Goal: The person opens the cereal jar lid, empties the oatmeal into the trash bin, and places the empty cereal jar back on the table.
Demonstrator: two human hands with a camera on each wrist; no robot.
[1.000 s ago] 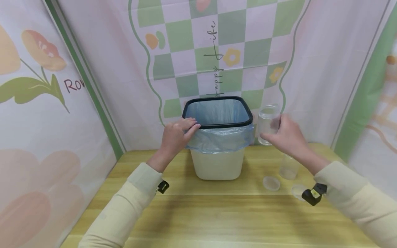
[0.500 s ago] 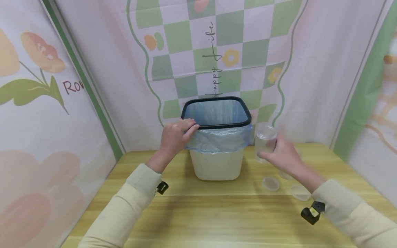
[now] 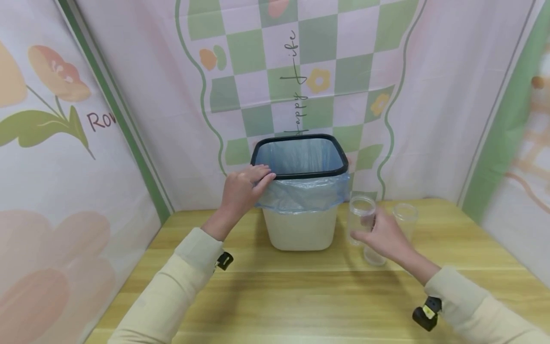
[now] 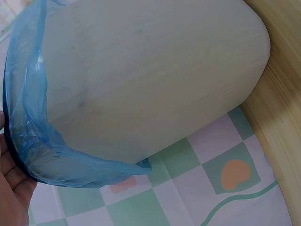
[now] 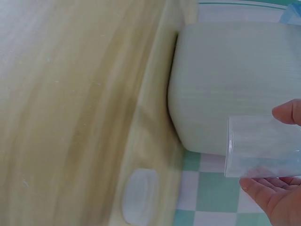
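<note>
A cream trash bin [image 3: 301,230] with a black rim [image 3: 301,176] stands on the table, lined with a blue plastic bag [image 3: 307,193] folded over its top. My left hand [image 3: 244,188] holds the bin's near left rim corner, with thumb and fingers on either side of it in the left wrist view. To the right of the bin, my right hand [image 3: 386,234] grips a clear, lidless jar [image 3: 360,220] between thumb and fingers. In the right wrist view that jar [image 5: 263,146] is upright, its base apart from the tabletop. It looks empty.
Behind my right hand a second clear jar [image 3: 405,213] stands on the wooden table [image 3: 275,296]. A round translucent lid [image 3: 375,257] lies below the held jar; another is mostly hidden by my right wrist. A printed cloth [image 3: 365,28] hangs behind and beside the table.
My right hand has brought the jar down from beside the bin's rim to close above the tabletop, slightly leftward. The second jar has come into clearer view. My left hand stays on the rim.
</note>
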